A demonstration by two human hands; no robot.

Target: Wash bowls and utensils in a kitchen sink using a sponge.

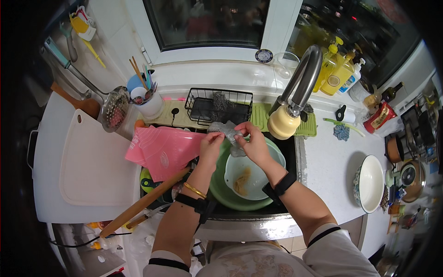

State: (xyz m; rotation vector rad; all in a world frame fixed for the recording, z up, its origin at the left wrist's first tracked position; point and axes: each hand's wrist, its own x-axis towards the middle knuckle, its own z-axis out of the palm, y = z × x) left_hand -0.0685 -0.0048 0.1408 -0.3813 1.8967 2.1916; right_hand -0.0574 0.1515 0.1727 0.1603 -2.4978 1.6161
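Between my two hands is a silvery grey mesh scouring cloth (226,130), spread over the far rim of the basins. My left hand (211,147) pinches its near left edge between thumb and fingers. The fingertips of my right hand (254,143) grip its right side. Below them a white plastic bowl (256,180) lies inside a green basin (218,194), set in the dark sink (290,166). A brownish, wet-looking residue (242,181) is on the bowl's bottom. Left of my left hand, a pink silicone mat (166,145) is draped over the sink.
The faucet (283,121) arches over the sink's right side. Behind my hands stands a black wire basket (219,105) holding a steel-wool scrubber. A wooden rolling pin (145,202) juts over the left front edge. A white cutting board (98,162) lies left, an enamel basin (369,183) right.
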